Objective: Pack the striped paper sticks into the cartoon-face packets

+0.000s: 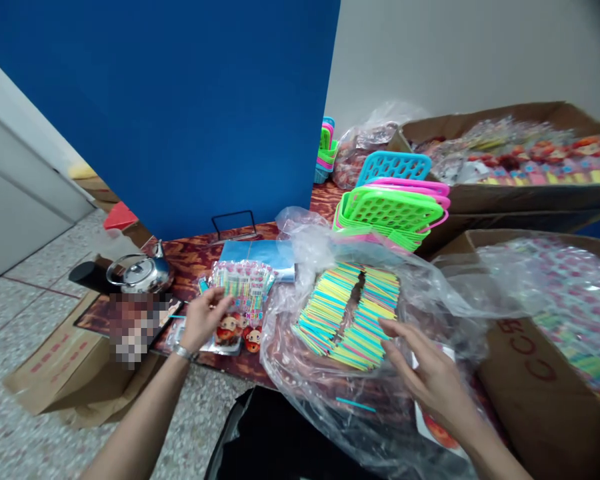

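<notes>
The packet (243, 293) of coloured sticks (cartoon figures printed along its lower end) is lying on the red-brown patterned surface (193, 255), left of centre. Its left edge is gripped by the left hand (203, 321); the fingers (219, 303) are curled closed on it. A watch (183, 351) is worn at that wrist.

The right hand (430, 377) is held flat, fingers (397, 331) spread and released, nothing grasped. The fingertips are placed at the lower right edge of the stick pile (347, 313), a heap of yellow, cyan, green and pink sticks split by a gap down the middle. Contact with the sticks cannot be told. The pile is contained in a crumpled clear plastic bag (325, 390); one loose cyan stick (355, 405) is seen lower in the bag.

Behind the packet, blue sheets (260, 253) are laid flat. A metal kettle (140, 272) is set at the left end of the surface. Behind the bag, green and pink baskets (390, 215) are stacked, with a blue basket (393, 165) leaning behind them. Two cardboard boxes of packaged goods are recorded at right: the far box (530, 200) and the near box (540, 373). A blue panel (180, 100) is standing at the back.
</notes>
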Tool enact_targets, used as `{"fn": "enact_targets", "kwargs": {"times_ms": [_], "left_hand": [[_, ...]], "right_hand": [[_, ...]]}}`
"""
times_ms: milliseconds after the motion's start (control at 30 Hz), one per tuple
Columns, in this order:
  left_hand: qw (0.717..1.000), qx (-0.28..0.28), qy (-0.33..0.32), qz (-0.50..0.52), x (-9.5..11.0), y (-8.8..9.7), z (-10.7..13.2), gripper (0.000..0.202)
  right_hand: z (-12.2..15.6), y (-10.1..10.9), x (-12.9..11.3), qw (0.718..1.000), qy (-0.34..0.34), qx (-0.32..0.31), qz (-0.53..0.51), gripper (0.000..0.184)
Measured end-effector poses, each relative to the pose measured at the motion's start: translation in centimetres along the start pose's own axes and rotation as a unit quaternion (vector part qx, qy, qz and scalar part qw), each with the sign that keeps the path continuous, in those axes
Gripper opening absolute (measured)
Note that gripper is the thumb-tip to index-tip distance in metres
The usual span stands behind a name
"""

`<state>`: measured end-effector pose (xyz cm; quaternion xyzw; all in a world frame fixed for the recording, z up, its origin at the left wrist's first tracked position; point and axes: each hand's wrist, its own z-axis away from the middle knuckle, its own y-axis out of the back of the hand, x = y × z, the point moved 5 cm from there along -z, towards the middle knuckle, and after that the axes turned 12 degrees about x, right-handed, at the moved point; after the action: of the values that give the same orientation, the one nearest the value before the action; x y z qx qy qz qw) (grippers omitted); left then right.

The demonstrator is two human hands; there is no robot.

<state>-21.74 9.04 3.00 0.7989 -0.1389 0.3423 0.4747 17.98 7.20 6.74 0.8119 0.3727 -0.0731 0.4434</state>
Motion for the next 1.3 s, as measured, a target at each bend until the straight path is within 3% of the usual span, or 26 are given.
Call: {"fn": "enact_targets", "kwargs": {"times_ms": [133,300,467,633,767,867,1033,1167,1300], "left_hand": [[0.996,-0.056,0.004,-0.066,-3.8,0.0,-3.4,0.044],[0.989,-0.041,-0.013,-0.141,-4.1,-1.1,-4.1,0.039],[0.978,0.001,0.001,-0.207,-5.4,0.5,-4.1,0.046],[0.965,-0.016,0.035,-0.259,-7.1,2.1,-3.0,0.044],[0.953,-0.046,0.063,-0.294,-7.6,1.5,-3.1,0.046],[0.949,-0.063,0.084,-0.297,-7.9,0.6,-4.4,0.046],[0.956,-0.065,0.105,-0.267,-8.8,-0.8,-6.2,0.051],[0.963,-0.053,0.134,-0.229,-10.1,-1.5,-6.5,0.048],[0.968,-0.033,0.150,-0.198,-10.7,-1.9,-6.3,0.031]], "right_hand": [[0.9,0.3,2.0,0.999,-0.019,-0.008,0.044,0.027],[1.3,0.3,2.9,0.997,-0.021,-0.013,0.069,0.029],[1.3,-0.5,1.7,0.998,0.031,-0.003,0.051,0.027],[0.9,-5.0,-3.8,0.989,0.125,-0.070,-0.025,0.027],[0.0,-10.5,-10.4,0.965,0.216,-0.141,-0.051,0.031],[-1.1,-14.7,-13.8,0.950,0.258,-0.175,-0.035,0.039],[-2.3,-19.8,-14.6,0.949,0.238,-0.207,0.014,0.050],[-2.1,-21.2,-14.2,0.946,0.241,-0.214,0.027,0.049],[-1.8,-21.8,-13.8,0.945,0.243,-0.215,0.032,0.049]]}}
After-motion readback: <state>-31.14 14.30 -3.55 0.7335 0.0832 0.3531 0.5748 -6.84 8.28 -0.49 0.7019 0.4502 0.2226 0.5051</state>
